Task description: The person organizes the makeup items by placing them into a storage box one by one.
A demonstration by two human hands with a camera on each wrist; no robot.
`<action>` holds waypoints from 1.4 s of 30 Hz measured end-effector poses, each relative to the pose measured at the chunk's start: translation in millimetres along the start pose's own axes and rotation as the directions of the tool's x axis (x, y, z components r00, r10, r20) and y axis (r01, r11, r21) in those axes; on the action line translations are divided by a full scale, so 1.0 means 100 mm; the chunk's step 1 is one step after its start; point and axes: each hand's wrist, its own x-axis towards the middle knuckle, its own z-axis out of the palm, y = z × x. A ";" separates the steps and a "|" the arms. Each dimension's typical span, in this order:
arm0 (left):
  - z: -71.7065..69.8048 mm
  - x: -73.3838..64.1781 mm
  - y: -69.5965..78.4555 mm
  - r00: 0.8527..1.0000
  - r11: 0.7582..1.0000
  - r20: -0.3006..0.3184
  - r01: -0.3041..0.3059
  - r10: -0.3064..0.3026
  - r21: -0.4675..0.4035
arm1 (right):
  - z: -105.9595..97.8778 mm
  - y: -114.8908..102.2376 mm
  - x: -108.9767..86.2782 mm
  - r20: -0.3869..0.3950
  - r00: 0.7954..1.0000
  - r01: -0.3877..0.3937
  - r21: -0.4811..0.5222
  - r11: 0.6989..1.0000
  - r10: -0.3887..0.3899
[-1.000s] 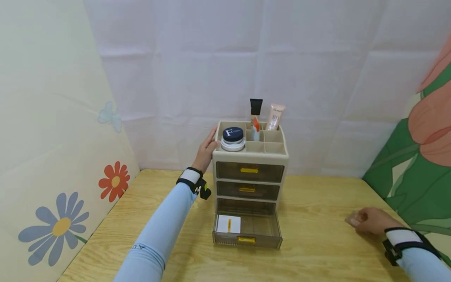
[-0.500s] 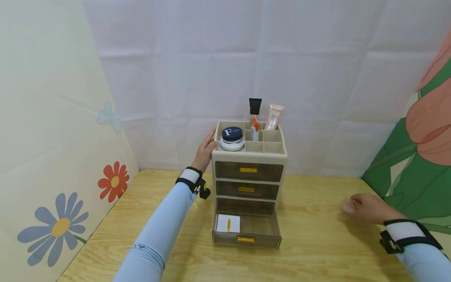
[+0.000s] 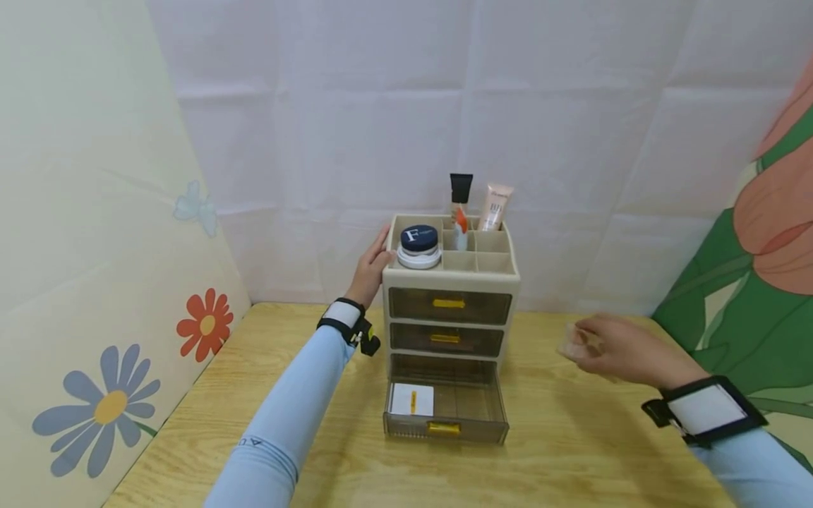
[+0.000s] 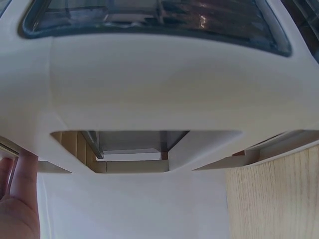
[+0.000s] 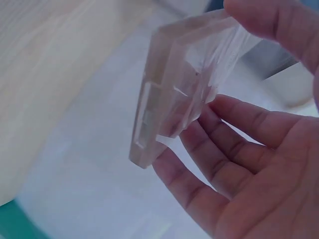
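Observation:
My left hand rests against the upper left side of a cream drawer organizer, fingers extended along it. In the left wrist view, its fingers touch the wall at the left edge. My right hand is above the table, right of the organizer. Between thumb and fingers it pinches a small, flat, see-through pinkish case, tilted on edge; its contents are unclear. The organizer's bottom drawer is pulled out, with a white square item with a yellow strip at its left.
The organizer's top holds a dark-lidded round jar over a white round case, a black-capped tube, a pink tube and an orange-and-clear item. Two upper drawers are pushed in. A white cloth hangs behind the wooden table.
My right hand has moved left and away from me, toward the organizer, carrying the see-through case. The left hand stays on the organizer's side.

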 end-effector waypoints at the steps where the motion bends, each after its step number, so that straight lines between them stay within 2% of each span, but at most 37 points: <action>1: 0.00 0.00 -0.01 1.000 1.000 0.000 0.000 0.000 -0.007 | -0.01 -0.07 0.02 -0.011 1.000 0.018 -0.013 1.000 -0.019; 4: 0.00 0.01 -0.02 1.000 1.000 0.002 0.002 -0.002 -0.029 | -0.03 -0.26 0.06 -0.039 0.997 0.072 -0.030 0.997 -0.073; 10: -0.03 0.06 -0.09 1.000 0.999 0.004 0.015 -0.015 -0.032 | -0.03 -0.61 0.13 -0.026 0.994 0.110 -0.001 0.994 -0.110; 15: -0.07 0.13 -0.22 1.000 1.000 0.002 -0.006 0.006 -0.030 | 0.01 -0.87 0.22 -0.007 0.984 0.181 0.036 0.983 -0.181; 21: -0.07 0.15 -0.27 1.000 1.000 -0.009 -0.028 0.028 0.004 | 0.12 -1.13 0.32 0.018 0.969 0.245 0.082 0.966 -0.247; 26: -0.06 0.15 -0.29 0.999 0.999 -0.020 -0.035 0.035 0.018 | 0.28 -1.22 0.45 0.067 0.961 0.259 0.141 0.956 -0.270; 32: -0.08 0.14 -0.32 0.999 0.999 -0.029 -0.030 0.030 0.019 | 0.49 -1.25 0.58 0.141 0.961 0.197 0.246 0.949 -0.236; 42: -0.05 0.13 -0.26 1.000 1.000 -0.025 -0.012 0.013 0.006 | 0.72 -1.20 0.67 0.130 0.961 0.214 0.218 0.952 -0.246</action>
